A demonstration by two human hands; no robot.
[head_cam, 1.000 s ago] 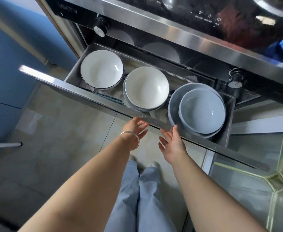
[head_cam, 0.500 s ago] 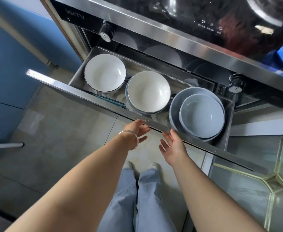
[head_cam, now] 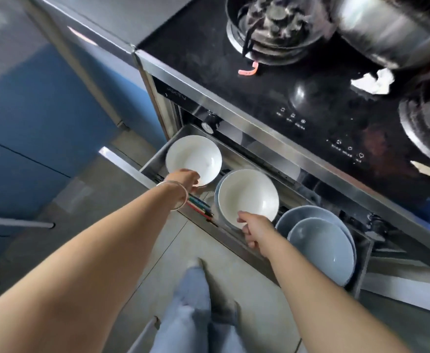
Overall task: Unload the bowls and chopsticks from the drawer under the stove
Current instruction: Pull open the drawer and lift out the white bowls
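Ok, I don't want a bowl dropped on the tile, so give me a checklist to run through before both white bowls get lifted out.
1. Drawer pulled out enough to clear the bowls: ok.
2. Left hand on the near rim of the left white bowl: ok, though the fingers' hold is hidden.
3. Right hand on the near rim of the middle white bowl: ok.
4. Middle white bowl free of the grey bowl nested under it: cannot tell.
5. Chopsticks between the two hands, clear of both bowls: ok.
6. Grey bowls at the right untouched: ok.
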